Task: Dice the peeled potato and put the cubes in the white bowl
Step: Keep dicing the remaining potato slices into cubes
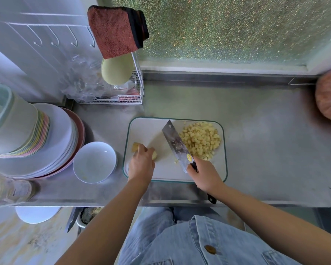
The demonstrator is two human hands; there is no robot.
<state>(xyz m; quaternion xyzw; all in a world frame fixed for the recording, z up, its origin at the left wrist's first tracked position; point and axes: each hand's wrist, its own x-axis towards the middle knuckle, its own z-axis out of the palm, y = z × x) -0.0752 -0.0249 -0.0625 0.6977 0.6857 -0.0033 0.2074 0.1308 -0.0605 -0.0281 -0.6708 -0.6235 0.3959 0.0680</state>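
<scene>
Left hand [141, 163] grips peeled potato chunk [154, 155] at left edge of white green-rimmed cutting board [151, 131]; right hand [206, 175] clenches black-handled steel cleaver [177, 144]. Small yellow cubes [201, 139] heaped at far-right corner, round white bowl [95, 162] just left.

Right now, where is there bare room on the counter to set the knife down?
Bare counter lies right of the board, up to the pink bag, and behind the board toward the window. The left is crowded: bowl, plates, cups and rack. The board holds cubes right, potato left.

Potato piece [154, 155] mostly under left hand [141, 164]; knife handle [211, 199] mostly inside right hand [206, 176].
</scene>
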